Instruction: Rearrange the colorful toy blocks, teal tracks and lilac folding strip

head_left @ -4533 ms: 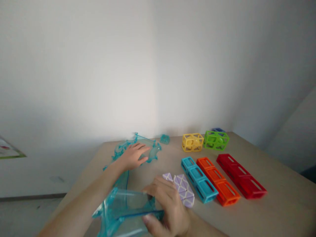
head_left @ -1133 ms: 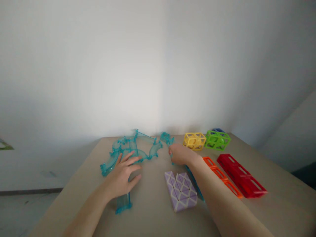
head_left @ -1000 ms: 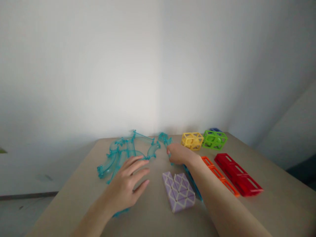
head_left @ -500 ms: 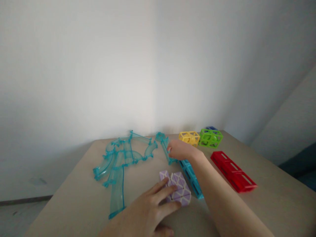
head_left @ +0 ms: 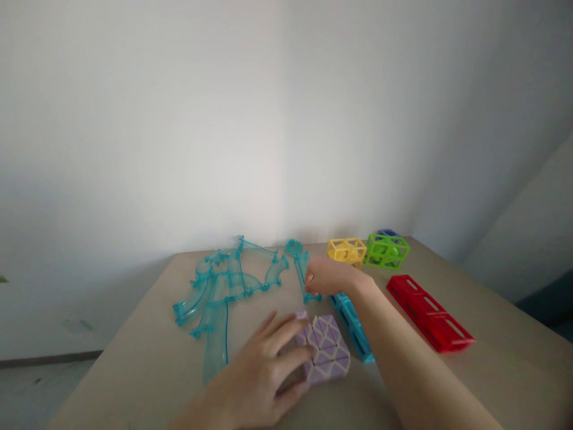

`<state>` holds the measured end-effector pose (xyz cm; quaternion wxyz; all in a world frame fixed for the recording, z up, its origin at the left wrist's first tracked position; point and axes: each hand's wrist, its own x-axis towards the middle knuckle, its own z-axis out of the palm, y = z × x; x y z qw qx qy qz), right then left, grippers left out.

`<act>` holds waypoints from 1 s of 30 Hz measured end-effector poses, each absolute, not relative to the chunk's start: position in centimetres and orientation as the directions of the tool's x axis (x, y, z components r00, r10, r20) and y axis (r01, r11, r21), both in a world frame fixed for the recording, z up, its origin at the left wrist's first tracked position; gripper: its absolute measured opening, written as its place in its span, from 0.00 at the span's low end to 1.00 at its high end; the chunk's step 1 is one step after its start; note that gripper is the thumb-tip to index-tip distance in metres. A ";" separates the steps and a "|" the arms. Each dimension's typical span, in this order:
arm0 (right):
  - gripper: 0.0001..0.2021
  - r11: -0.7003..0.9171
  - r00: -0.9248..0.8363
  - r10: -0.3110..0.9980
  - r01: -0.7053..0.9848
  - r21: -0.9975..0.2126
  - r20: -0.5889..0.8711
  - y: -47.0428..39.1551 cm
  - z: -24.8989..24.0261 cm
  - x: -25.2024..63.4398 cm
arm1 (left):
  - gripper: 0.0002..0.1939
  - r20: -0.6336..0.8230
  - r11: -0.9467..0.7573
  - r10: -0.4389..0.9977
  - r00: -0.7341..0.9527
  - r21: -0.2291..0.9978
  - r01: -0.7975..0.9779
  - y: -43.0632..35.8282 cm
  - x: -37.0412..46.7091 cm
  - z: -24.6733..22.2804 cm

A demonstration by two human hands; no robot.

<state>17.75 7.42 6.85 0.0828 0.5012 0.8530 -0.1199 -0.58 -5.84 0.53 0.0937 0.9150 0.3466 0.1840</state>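
Note:
A flat, folded purple-and-white snake puzzle (head_left: 330, 349) lies on the table in front of me. My left hand (head_left: 273, 364) rests against its left side, fingers apart, with some fingertips over its edge. Further out, my right hand (head_left: 331, 276) is closed, its fingers curled down and mostly hidden. Just left of it is a straight translucent teal track piece (head_left: 301, 272), partly covered by the hand; I cannot tell whether the fingers grip anything. Under my right wrist runs a blue openwork block (head_left: 353, 325).
Several teal track pieces (head_left: 235, 278) sprawl across the left of the table (head_left: 147, 334). A yellow frame block (head_left: 347, 251), a green one (head_left: 386, 251) and a dark blue one (head_left: 388, 232) stand at the back right. A red block (head_left: 427, 313) lies right of my forearm; walls rise behind.
My left hand has slid left off the top of the snake puzzle towards its side, uncovering more of it. My right hand stays closed in nearly the same place. The view has shifted slightly.

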 end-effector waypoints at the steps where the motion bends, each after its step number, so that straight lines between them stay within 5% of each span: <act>1: 0.10 0.468 -0.483 0.834 0.875 -0.122 -0.268 7.4 6.9 17.7 | 0.18 0.331 -0.703 0.710 0.621 0.289 0.650 -5.5 -1.0 0.4; 5: 0.11 0.456 -0.466 0.848 0.884 -0.101 -0.253 7.2 7.1 17.8 | 0.14 0.480 -0.487 0.814 0.327 0.258 0.834 -3.3 -3.7 -0.5; 12: 0.15 0.462 -0.468 0.876 0.883 -0.080 -0.119 5.7 7.8 16.8 | 0.19 0.344 -0.066 0.939 -0.019 0.234 0.970 -0.3 -8.2 -2.1; 22: 0.14 0.765 -0.777 0.630 0.616 -0.186 0.017 -3.1 4.9 9.2 | 0.13 0.340 -0.057 0.937 -0.085 0.387 0.920 0.9 -9.8 -2.1; 27: 0.22 0.750 -0.785 0.620 0.583 -0.313 0.022 -6.4 1.4 5.7 | 0.13 0.346 -0.049 0.932 -0.108 0.416 0.908 1.2 -10.0 -2.5; 30: 0.17 0.710 -0.738 0.665 0.578 -0.401 0.114 -6.6 -0.5 4.8 | 0.13 0.350 -0.054 0.930 -0.109 0.424 0.904 1.2 -10.0 -2.6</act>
